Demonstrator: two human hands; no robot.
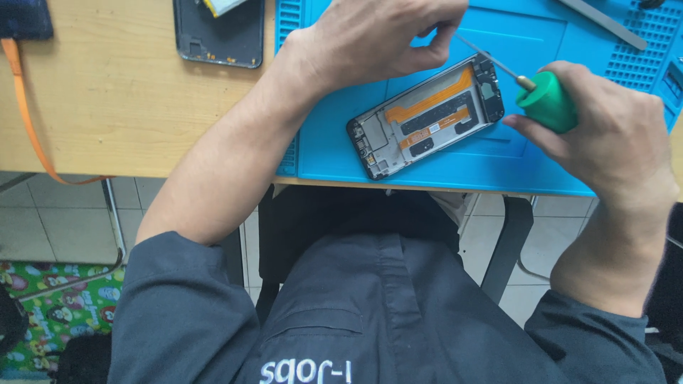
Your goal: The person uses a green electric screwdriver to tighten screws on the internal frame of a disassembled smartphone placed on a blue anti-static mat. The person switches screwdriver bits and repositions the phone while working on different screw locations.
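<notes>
A: What is in the right hand (612,142)?

B: A screwdriver (544,99) with a green handle, at the right of the frame. The fingers are closed around the handle, and its thin metal shaft slants up and left toward the left hand.

A: And the left hand (377,35)?

B: It sits at the top centre, above the phone. Thumb and forefinger are pressed together close to the screwdriver's tip; whether something tiny is pinched between them, I cannot tell.

A: Where is the phone (427,117)?

B: In the middle of the frame, lying at a slant on the blue mat (341,153). Its back is off, showing an orange ribbon and dark parts inside. The screwdriver's shaft passes over its upper right corner.

A: Anything else around?

B: A dark back cover (217,39) lies on the wooden table (107,92) at the upper left, just beside the mat. An orange strap (25,114) runs down the far left. A grey metal tool (605,21) rests on the mat at the upper right.
</notes>
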